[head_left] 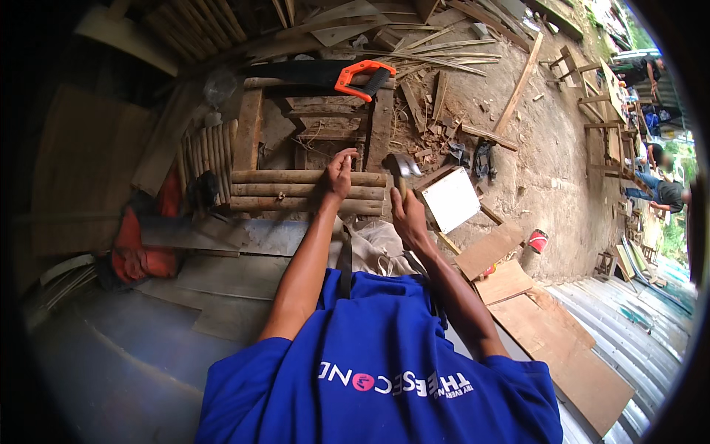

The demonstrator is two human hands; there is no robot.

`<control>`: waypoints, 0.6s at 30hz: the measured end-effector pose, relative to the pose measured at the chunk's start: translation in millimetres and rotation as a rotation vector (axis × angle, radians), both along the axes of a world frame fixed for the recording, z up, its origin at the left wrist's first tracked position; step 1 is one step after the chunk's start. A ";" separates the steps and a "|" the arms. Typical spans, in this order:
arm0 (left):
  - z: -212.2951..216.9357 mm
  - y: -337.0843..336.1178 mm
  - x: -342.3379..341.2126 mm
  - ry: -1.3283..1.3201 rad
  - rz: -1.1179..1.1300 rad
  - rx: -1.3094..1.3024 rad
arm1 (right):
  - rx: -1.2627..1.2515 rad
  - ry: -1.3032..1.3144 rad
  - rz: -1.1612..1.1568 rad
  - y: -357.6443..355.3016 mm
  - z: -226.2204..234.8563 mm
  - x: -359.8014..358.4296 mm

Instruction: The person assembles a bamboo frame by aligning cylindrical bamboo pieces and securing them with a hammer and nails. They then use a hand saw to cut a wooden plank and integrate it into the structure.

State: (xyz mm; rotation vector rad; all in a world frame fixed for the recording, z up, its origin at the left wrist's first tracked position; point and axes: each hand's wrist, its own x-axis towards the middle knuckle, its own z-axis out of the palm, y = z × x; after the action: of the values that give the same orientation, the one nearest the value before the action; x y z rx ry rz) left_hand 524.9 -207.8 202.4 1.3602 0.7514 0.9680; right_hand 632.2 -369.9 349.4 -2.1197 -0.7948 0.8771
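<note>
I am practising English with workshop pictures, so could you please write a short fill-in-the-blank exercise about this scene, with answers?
1. The hammer is in the person's ____ grip.
2. The saw has a black and ____ handle.
3. The person's shirt is ____.
Missing words: right; orange; blue.

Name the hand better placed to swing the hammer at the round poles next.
Right, I'd judge: the right hand grips the hammer by its handle, just beyond the right ends of the round poles. The left hand is over the poles, without a hammer.
</note>
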 end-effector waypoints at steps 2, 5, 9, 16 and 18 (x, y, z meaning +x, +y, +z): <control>0.0 -0.8 -0.4 0.027 0.013 -0.037 | 0.000 0.095 -0.031 -7.5 4.9 -4.8; 0.5 -4.1 0.9 0.009 0.025 -0.129 | 0.101 0.091 0.006 -11.5 9.6 -11.2; 0.8 -8.3 3.3 -0.055 0.061 -0.170 | -0.132 0.008 0.093 3.6 8.5 -11.8; -3.1 -7.6 -1.1 -0.071 0.010 -0.243 | 0.183 -0.025 0.159 0.8 9.0 -11.7; -3.5 -7.2 0.5 -0.005 0.010 -0.221 | -0.046 0.004 0.114 -0.6 6.5 -13.5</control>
State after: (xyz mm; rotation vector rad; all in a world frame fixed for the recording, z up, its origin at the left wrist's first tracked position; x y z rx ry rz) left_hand 525.5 -215.0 198.9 1.1622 0.8362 0.8685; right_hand 618.8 -370.5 355.9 -2.1284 -0.9093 0.9671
